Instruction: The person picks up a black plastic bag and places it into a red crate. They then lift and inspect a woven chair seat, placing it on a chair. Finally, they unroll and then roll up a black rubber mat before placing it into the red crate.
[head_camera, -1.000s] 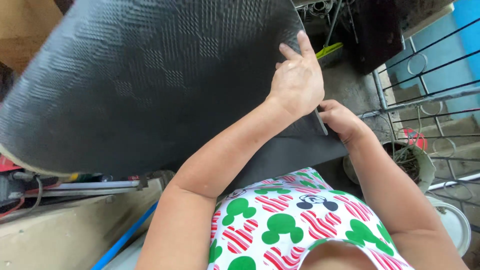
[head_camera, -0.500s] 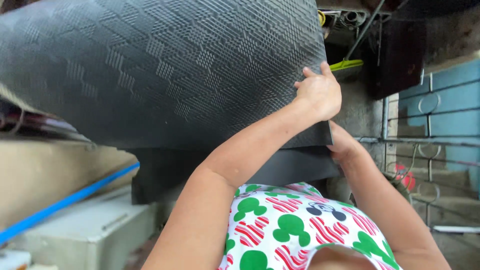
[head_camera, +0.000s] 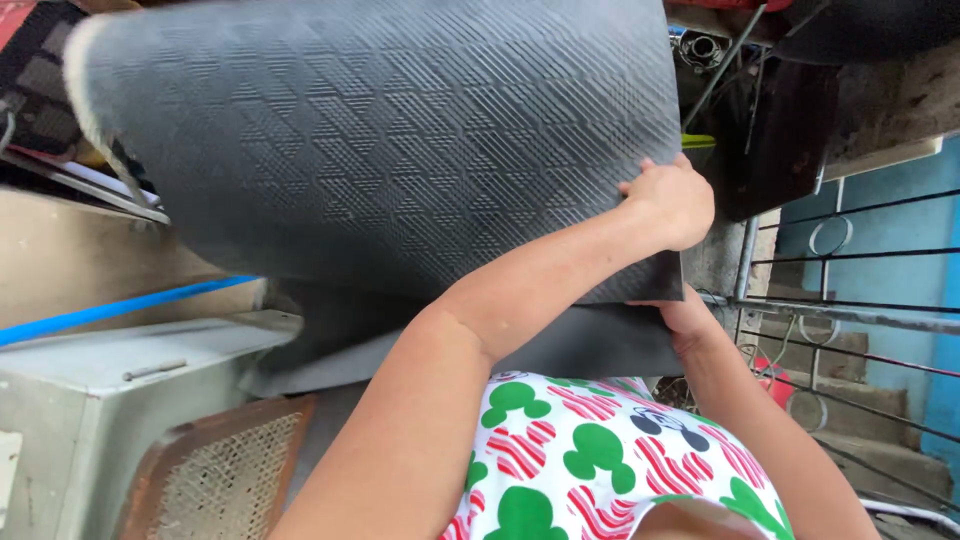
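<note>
While the left hand (head_camera: 672, 203) was clenched over the right edge of the mat (head_camera: 400, 140), its fingers curled round that edge and out of sight behind it, the right hand (head_camera: 683, 312) sat lower, just under the mat's bottom right corner. That hand touched the corner from below; most of it was hidden by the mat, so I cannot tell whether it gripped or only propped the edge. The mat was a dark grey rubber sheet with a raised pattern of zigzag and hatched ridges, held up in front of the person and filling most of the upper view. Its top left bent over in a curve, showing a pale rim there. A smooth grey sheet (head_camera: 580, 345) hung below the patterned face, just above the person's shirt (head_camera: 590, 460), which was white with green and red-striped shapes.

At lower left stood a pale metal box (head_camera: 110, 400), with a rusty mesh panel (head_camera: 215, 470) leaning beside it. A blue pipe (head_camera: 110, 308) ran across the wall behind the box. To the right of the hands was a metal railing (head_camera: 850, 320) with ring shapes, steps and a blue wall beyond it. A dark board (head_camera: 775, 140) stood upright near the left hand, well behind the mat.
</note>
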